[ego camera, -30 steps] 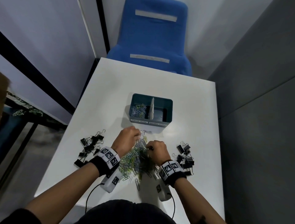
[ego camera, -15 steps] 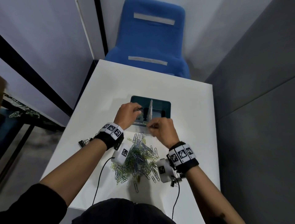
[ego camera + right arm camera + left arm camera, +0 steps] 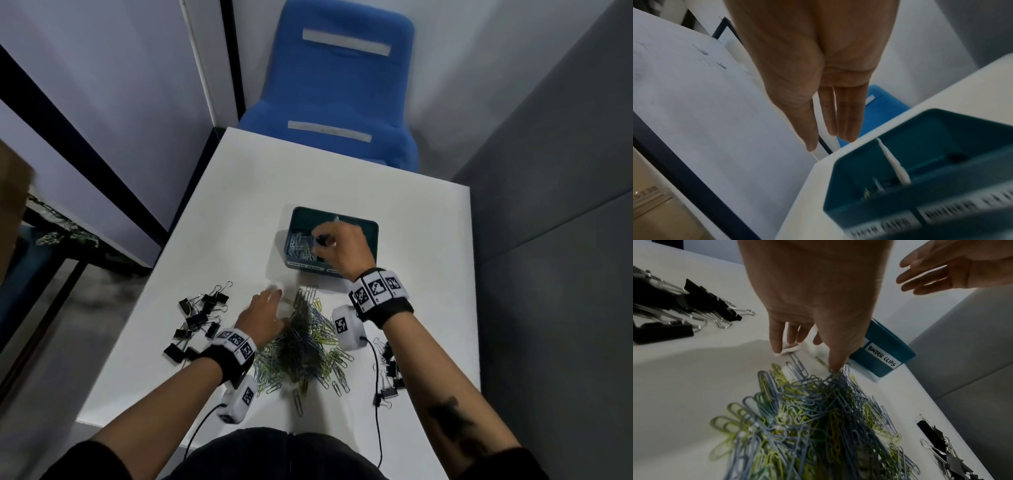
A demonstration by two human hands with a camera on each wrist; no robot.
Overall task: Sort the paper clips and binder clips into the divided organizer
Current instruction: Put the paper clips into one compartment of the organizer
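Head view. At table (image 3: 411,240) centre, teal organizer (image 3: 371,236) with white divider (image 3: 893,162); paper clips (image 3: 299,245) in its left compartment, label "BINDER CLIPS" on the right front. Above the organizer, right hand (image 3: 342,243), fingers (image 3: 849,120) straight and relaxed, holding nothing. At 6 o'clock from the organizer, loose pile of blue and yellow-green paper clips (image 3: 305,346). At the pile's 10 o'clock edge, left hand (image 3: 263,311), fingers spread wide, thumb tip (image 3: 835,365) touching the pile. Black binder clips (image 3: 198,318) at 9 o'clock of the pile; more binder clips (image 3: 388,377) at 4 o'clock.
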